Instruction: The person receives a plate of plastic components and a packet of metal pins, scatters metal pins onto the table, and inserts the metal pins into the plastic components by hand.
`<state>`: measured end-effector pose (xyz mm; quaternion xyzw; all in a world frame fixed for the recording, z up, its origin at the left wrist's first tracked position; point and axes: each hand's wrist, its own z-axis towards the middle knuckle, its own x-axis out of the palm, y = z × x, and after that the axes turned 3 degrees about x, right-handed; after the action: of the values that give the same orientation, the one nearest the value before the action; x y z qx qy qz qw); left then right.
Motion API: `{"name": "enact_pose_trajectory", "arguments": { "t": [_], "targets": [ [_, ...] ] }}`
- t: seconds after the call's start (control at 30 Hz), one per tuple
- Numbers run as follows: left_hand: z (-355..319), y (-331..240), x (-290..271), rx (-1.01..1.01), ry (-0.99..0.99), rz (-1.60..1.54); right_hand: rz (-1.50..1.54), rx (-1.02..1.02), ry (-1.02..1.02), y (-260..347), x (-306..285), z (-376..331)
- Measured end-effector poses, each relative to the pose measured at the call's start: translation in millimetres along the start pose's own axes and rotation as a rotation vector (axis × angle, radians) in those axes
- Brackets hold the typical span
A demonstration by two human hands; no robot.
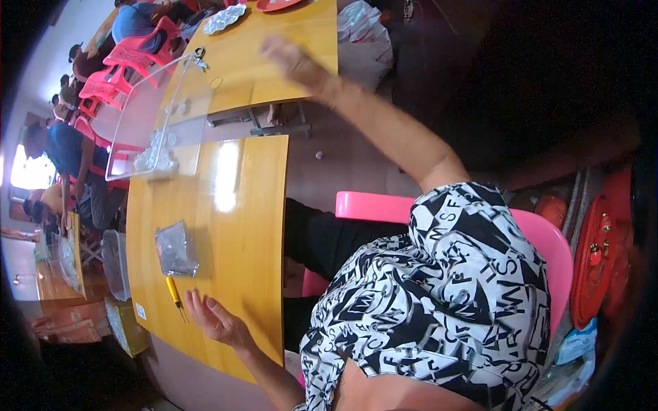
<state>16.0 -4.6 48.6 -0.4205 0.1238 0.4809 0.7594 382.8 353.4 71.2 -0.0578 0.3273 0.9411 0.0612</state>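
Left grip [212, 318] lies wide and flat beside a slim yellow screwdriver [174, 293] — right grip [291, 60] blurred, cannot tell

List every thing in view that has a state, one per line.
left hand: open, flat on the table, empty
right hand: raised over the far table, blurred
yellow screwdriver: lying flat beside the left hand
clear bag: lying on the table
clear plastic sheet: tilted up
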Motion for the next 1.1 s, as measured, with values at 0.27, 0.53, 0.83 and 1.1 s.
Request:
{"name": "enact_pose_trajectory", "arguments": {
  "t": [0.27,0.53,0.83,1.1],
  "targets": [
    [65.3,-137.7,64.5,-0.492,0.290,-1.679,0.270,0.073,0.337,226.5,160.1,-117.6],
    [109.5,-83.6,60.6,-0.354,0.205,-1.402,0.221,-0.156,0.407,235.7,141.4,-136.4],
    [55.7,-55.5,122.4,-0.340,0.174,-0.776,-0.165,-0.037,0.448,139.2,71.7,-114.3],
    [24.2,-49.8,133.4,-0.144,0.234,-0.491,-0.565,0.147,0.063,20.9,13.6,-94.7]
  ]
}}
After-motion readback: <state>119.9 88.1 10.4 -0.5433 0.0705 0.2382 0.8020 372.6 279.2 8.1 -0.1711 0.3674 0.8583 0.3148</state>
